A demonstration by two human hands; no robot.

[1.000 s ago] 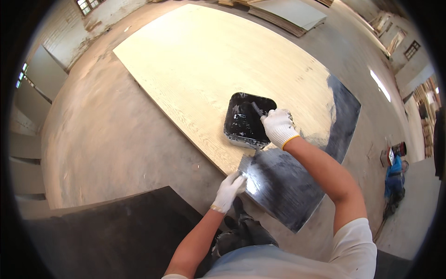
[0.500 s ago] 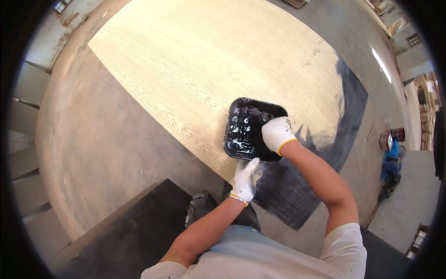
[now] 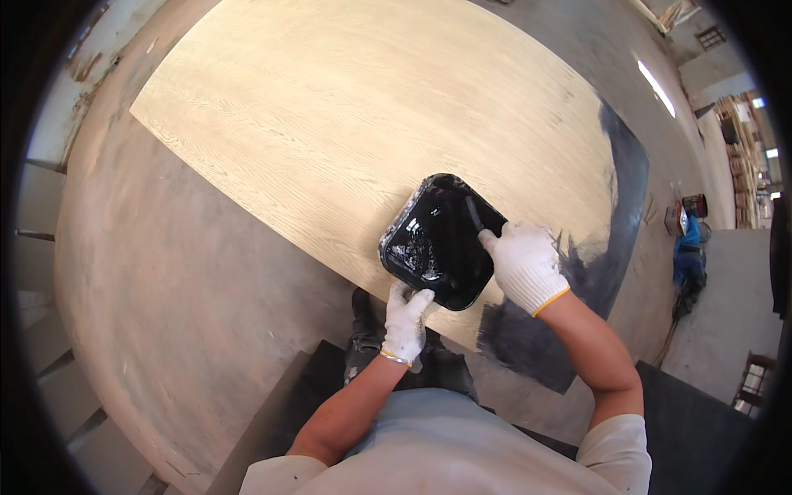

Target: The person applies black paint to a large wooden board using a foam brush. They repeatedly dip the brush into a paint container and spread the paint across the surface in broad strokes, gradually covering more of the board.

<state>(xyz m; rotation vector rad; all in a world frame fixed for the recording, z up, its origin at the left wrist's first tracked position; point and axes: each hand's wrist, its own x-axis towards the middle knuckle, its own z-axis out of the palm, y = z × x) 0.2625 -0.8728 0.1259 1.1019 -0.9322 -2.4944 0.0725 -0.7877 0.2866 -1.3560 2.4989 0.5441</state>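
Observation:
My left hand [image 3: 405, 320], in a white knit glove, grips the near edge of a black plastic paint tray [image 3: 394, 262] with the thumb on the rim. Glossy black liquid covers the inside of the tray, which I hold above a large wood-grained board [image 3: 330, 140]. My right hand [image 3: 528, 260], gloved the same way, is closed at the tray's right rim around what looks like a paintbrush [image 3: 473, 213]. Only a slim greyish length of it shows over the black liquid. Dark brushed coating [image 3: 528, 342] covers the board's near right corner and right end.
Dark panels [image 3: 685, 421] lie low to my right and beside my legs on the left. Cans [image 3: 676, 219] and a blue bag [image 3: 690, 257] stand on the floor at the right. Stacked timber [image 3: 738, 157] is farther back, and pale slabs line the left side.
The tray has turned and shifted slightly left, with my left hand moving along. My right hand has come out from over the tray to its right rim, showing the slim greyish piece.

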